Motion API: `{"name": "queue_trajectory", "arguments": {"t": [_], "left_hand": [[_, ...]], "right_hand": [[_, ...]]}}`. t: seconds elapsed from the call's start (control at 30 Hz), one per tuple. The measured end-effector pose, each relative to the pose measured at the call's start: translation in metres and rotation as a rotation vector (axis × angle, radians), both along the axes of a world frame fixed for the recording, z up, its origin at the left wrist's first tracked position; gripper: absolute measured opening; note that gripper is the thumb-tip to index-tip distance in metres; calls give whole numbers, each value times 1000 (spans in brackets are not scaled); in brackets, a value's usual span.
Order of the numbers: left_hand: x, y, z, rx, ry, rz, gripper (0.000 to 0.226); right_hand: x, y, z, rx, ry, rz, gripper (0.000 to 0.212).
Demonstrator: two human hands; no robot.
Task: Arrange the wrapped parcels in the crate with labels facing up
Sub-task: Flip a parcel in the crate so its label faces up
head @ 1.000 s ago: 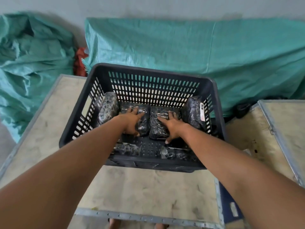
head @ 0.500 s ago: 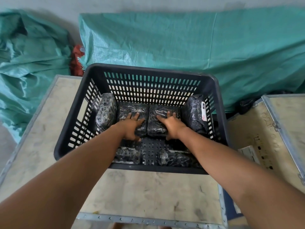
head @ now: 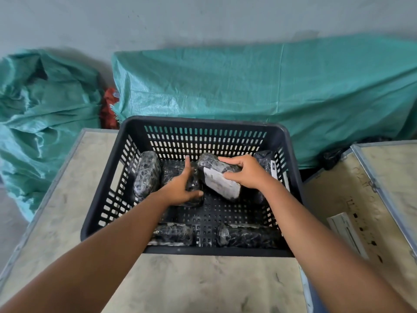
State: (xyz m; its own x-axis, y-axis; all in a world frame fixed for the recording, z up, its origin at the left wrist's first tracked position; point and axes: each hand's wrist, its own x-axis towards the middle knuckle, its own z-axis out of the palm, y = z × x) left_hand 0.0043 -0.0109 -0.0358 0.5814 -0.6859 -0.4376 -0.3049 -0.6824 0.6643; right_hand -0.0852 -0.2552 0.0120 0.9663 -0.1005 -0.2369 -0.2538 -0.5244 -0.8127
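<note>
A black slotted crate stands on a worn table. My right hand grips a black wrapped parcel, tilted up on edge so its white label faces me. My left hand rests with fingers spread on another flat parcel beside it. A third parcel leans against the left wall, one with a white label strip stands at the right wall. Two more lie along the near wall, one on the left and one on the right.
Teal tarpaulin covers bulky shapes behind the table, with a crumpled teal heap at the left. A second table or case with a metal rim stands to the right, holding a white slip.
My right hand has lifted and tipped the middle-right parcel, exposing its white label. My left hand stays on the neighbouring parcel. The view has tilted upward.
</note>
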Motion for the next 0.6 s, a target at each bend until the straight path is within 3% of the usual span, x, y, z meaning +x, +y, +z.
{"name": "queue_trajectory", "arguments": {"t": [0.27,0.43,0.53,0.6], "left_hand": [[-10,-17,29,-292,-18,-47,113],[-2,-11,30,-318,-76,8,106],[-3,-8,25,-338,-11,95,99],[-2,-9,22,-350,28,159,97]], "right_hand": [[-1,-24,17,368,-41,-179,42],[1,-19,13,458,-103,-347,32],[3,-13,7,403,-148,-344,41],[2,-7,2,302,-124,-275,62]]}}
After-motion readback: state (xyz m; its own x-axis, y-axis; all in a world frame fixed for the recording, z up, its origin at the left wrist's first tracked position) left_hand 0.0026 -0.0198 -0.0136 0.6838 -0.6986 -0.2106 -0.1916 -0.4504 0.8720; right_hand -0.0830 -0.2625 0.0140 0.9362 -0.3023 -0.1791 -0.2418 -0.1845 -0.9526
